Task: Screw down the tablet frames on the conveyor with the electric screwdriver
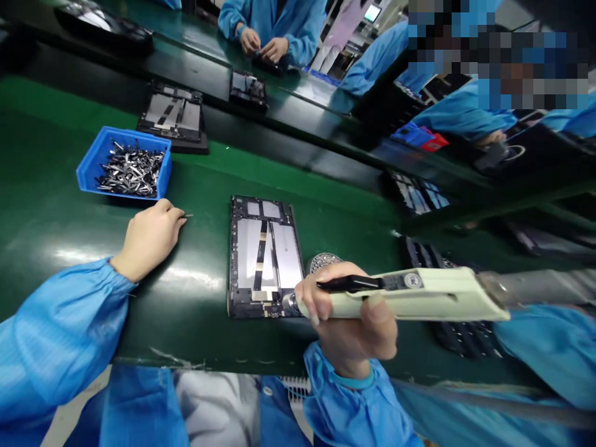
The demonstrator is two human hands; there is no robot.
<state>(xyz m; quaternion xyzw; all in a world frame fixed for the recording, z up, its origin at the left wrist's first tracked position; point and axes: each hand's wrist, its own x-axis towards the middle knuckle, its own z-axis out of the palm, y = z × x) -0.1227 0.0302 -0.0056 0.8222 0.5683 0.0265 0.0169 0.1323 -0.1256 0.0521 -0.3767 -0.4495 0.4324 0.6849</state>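
My right hand [351, 316] is wrapped round a pale green electric screwdriver [433, 298] with a black lever. Its tip meets the lower right part of an opened tablet [291, 248], which lies on the green bench with battery and flat cables exposed. To the left, my left hand [151, 239] pinches a small thin dark piece [187, 215] between thumb and fingers, over the bench. Just beyond that hand stands a blue bin [84, 171] filled with small black and silver parts [133, 171]. A round dish of screws [325, 261] is partly hidden behind my right hand.
Another opened tablet [172, 118] lies behind the blue bin. A further device [248, 89] sits on the line beyond. Across it, a co-worker's hands [263, 48] handle something small. Dark parts [459, 310] lie at the right, beside a blue sleeve [549, 347].
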